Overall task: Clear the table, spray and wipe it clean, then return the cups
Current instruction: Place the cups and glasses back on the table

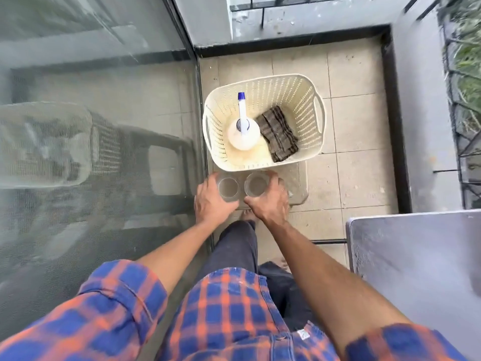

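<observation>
Basket [307,100] at frame centre is filled with spray bottle [243,131] and folded cloth [279,134]; below, empty glasses [229,188] [256,184] are grasped by left hand [212,201] and right hand [270,201].

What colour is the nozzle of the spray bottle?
Blue nozzle on the white spray bottle, seen in the head view.

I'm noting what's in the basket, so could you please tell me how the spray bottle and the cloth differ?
The spray bottle stands upright on the left of the basket; the cloth lies folded flat on the right. The bottle is white with a blue nozzle tip; the cloth is dark and striped. Both sit inside the basket, untouched by either hand.
</observation>
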Demonstrator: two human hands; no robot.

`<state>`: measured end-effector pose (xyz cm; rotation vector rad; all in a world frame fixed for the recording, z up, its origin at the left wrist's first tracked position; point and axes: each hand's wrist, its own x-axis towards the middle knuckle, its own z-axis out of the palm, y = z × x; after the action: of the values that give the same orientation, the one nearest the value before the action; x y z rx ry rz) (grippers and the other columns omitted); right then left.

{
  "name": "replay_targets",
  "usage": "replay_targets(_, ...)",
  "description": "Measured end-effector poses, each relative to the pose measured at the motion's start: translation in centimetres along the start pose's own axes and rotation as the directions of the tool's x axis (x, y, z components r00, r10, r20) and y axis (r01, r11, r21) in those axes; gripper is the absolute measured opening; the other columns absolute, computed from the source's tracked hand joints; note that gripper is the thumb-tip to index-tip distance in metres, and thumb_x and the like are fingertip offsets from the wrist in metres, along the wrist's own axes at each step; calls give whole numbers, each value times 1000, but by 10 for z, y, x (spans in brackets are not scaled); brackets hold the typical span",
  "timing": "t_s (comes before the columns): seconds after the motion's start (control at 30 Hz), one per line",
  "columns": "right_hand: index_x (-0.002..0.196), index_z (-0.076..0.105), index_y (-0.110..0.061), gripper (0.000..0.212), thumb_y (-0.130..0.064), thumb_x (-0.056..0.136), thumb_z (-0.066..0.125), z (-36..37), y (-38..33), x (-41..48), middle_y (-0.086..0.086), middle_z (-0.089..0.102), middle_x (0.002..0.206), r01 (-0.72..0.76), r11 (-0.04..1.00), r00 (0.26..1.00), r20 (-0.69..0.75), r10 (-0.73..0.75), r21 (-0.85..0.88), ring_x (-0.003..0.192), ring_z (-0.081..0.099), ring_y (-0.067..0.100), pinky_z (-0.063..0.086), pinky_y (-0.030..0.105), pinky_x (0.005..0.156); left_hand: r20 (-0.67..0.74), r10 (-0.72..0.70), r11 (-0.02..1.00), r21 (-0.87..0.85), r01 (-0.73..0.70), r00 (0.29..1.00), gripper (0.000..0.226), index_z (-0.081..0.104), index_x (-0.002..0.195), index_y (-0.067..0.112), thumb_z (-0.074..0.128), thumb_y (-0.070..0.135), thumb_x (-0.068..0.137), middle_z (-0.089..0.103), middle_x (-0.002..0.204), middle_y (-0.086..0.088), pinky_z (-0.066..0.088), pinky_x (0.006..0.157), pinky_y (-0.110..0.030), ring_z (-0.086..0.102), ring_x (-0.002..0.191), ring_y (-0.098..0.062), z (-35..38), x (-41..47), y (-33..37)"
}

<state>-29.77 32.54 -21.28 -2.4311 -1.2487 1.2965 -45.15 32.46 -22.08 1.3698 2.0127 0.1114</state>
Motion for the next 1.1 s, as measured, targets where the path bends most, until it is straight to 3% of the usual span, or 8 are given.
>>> replay_targets(0.27,146,33,-28,99,-54,59,72,-35,15,-61,6,52,137,43,994,998,-45,-39,101,127,51,31,45,43,102,-80,65,997,-34,-68,995,91,47,137,27,87,47,57,60,132,3,46,103,-42,51,122,-23,-39,-56,-13)
replay_targets(0.47,142,38,-35,93,-59,60,74,-96,25,-152,-5,53,132,157,970,983,-122,-136,187,122,53,22,46,37,101,-235,228,965,-74,-251,945,89,52,135,16,94,33,58,62,125,-6,42,103,-42,53,117,-32,-79,-109,16)
replay_targets(0.63,136,41,-40,85,-57,61,75,-147,65,-214,-11,53,130,213,940,944,-304,-127,268,121,55,16,49,33,99,-277,402,898,-68,-435,873,85,54,131,16,95,34,58,63,121,-11,44,104,-55,58,112,-35,-86,-138,79)
replay_targets(0.73,131,42,-44,78,-57,61,76,-171,109,-254,-16,53,125,184,926,908,-418,-32,329,116,57,12,50,30,94,-204,508,841,-91,-533,837,88,51,133,19,86,53,60,60,128,-10,46,105,-52,57,118,-34,-72,-167,122)
replay_targets(0.83,126,44,-45,74,-61,61,74,-192,164,-286,-19,54,119,106,916,840,-528,125,386,113,59,11,51,32,92,-104,654,743,-97,-662,750,91,53,131,12,73,64,58,61,127,-18,45,104,-57,58,118,-40,-43,-212,173)
replay_targets(0.9,126,45,-44,75,-63,59,74,-204,206,-304,-18,55,118,48,899,783,-575,237,436,112,60,13,52,36,92,-26,767,639,-57,-767,641,86,59,124,5,73,61,60,64,119,-23,46,102,-58,60,113,-43,-15,-244,203)
replay_targets(1.0,128,44,-43,81,-65,56,75,-220,272,-329,-16,55,120,-33,849,674,-616,409,527,112,62,17,53,37,90,146,868,493,-129,-861,475,84,60,126,22,83,58,54,68,116,-3,50,101,-46,65,107,-24,32,-287,243)
replay_targets(1.1,127,44,-42,85,-69,52,73,-234,328,-351,-12,54,117,-98,781,560,-615,556,616,109,63,22,54,42,88,358,902,293,-91,-952,243,85,59,127,27,91,54,53,67,113,6,44,100,-26,61,103,-13,79,-319,284)
